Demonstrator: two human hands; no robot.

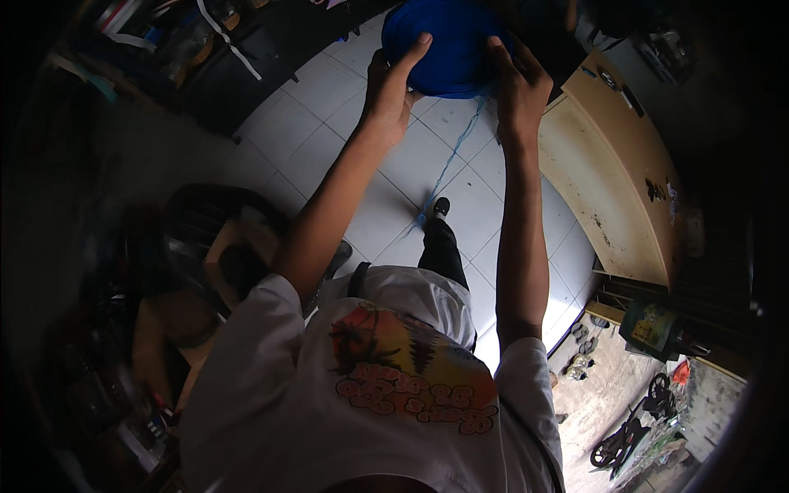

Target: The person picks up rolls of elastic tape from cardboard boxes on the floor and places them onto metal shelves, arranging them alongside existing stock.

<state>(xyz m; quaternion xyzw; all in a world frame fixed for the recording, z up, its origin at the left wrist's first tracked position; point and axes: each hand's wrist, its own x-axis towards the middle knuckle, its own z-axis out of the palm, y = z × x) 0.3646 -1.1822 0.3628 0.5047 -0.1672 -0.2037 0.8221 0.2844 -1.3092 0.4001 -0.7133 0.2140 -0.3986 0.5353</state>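
Observation:
Both arms are stretched out ahead of me, holding up a large round blue roll (450, 56) of what looks like plastic twine. My left hand (394, 92) grips its left side, thumb laid over the front face. On the opposite side my right hand (521, 90) clasps it the same way, with some fingers hidden behind. The roll's upper edge runs into the dark top of the picture. A thin, frayed blue strand (457, 148) hangs beneath the roll and trails down to the tiled floor near my shoe.
White tiles (329, 115) cover the floor. A worn wooden cabinet (608, 181) stands at the right, a dark table (271, 49) at the upper left. Open cardboard boxes (156, 345) and a dark chair (185, 222) are at the left. A motorcycle (629, 435) shows outside, lower right.

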